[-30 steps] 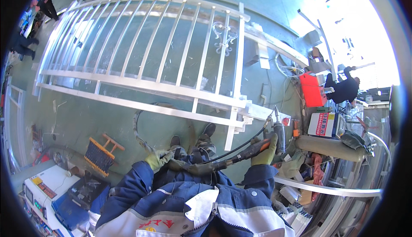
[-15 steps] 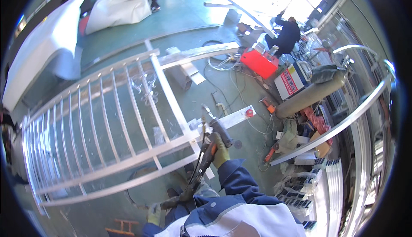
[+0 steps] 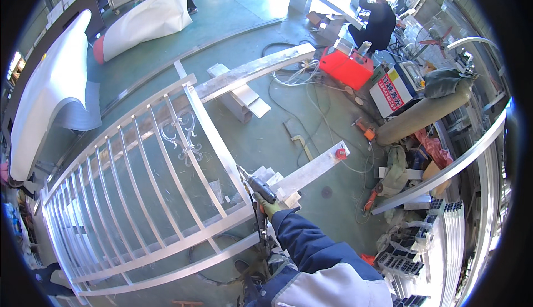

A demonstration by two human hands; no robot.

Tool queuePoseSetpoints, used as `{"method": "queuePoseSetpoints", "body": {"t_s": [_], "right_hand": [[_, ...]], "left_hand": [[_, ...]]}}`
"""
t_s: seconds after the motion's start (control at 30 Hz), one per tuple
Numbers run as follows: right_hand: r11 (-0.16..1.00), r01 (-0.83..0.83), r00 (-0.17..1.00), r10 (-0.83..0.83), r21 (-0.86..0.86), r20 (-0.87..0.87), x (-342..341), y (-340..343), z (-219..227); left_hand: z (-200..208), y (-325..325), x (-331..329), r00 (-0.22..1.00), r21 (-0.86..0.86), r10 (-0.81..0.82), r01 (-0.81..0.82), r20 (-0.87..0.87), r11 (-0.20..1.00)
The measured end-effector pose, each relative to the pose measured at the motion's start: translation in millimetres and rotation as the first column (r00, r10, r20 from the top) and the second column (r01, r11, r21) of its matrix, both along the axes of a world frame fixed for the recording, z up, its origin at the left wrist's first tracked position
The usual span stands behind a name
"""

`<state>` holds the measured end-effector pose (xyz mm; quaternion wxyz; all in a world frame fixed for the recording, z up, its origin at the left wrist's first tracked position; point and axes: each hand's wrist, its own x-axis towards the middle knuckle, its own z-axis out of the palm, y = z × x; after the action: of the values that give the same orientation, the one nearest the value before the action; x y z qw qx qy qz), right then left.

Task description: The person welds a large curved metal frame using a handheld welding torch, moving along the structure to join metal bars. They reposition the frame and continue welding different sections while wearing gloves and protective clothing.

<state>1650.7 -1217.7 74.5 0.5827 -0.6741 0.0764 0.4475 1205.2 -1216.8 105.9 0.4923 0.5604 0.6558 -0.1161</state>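
My right hand [image 3: 270, 208], in a yellow-green glove, is wrapped round a black welding gun [image 3: 261, 188] with a slim metal tip and a trailing cable. The tip is close to the end bar of a silver metal railing [image 3: 214, 143], and whether they touch I cannot tell. The railing has several slender upright bars and stretches off to the left. A curled metal ornament [image 3: 186, 140] shows by its bars. Below my right hand, the cable and hose run down toward my body. My left hand is out of sight.
A flat metal strip [image 3: 311, 169] with a red tape measure [image 3: 341, 153] lies beyond my hand. A red machine [image 3: 347, 68], a gas cylinder [image 3: 425, 112] and loose cables occupy the right. Further off, a person [image 3: 377, 23] crouches. Wrapped profiles [image 3: 402, 262] lie at lower right.
My right hand has moved left with the welding gun, whose tip has come to the railing's end bar. My left hand, visible before at the bottom, has gone from view. The view has shifted.
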Motion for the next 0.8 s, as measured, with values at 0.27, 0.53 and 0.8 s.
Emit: {"method": "queuePoseSetpoints", "body": {"t_s": [0.27, 0.53, 0.8], "right_hand": [[0.982, -0.181, 0.979, 0.175, -0.047, -0.106, 4.9, 1.4, -86.6], [0.998, 0.006, 0.999, -0.009, -0.062, -0.039, 1.2, 18.5, -106.7], [0.997, -0.075, 0.990, 0.071, -0.026, -0.121, 7.6, 11.8, -121.7]], "left_hand": [[-4.6, 18.0, 51.0, 0.999, -0.030, 0.005, -0.006, -0.045, 1.000], [-0.6, 10.1, 57.8, 0.999, -0.041, 0.000, -0.002, -0.039, 0.999], [-3.4, 2.4, 60.8, 0.998, -0.062, 0.040, -0.043, -0.052, 0.997]]}}
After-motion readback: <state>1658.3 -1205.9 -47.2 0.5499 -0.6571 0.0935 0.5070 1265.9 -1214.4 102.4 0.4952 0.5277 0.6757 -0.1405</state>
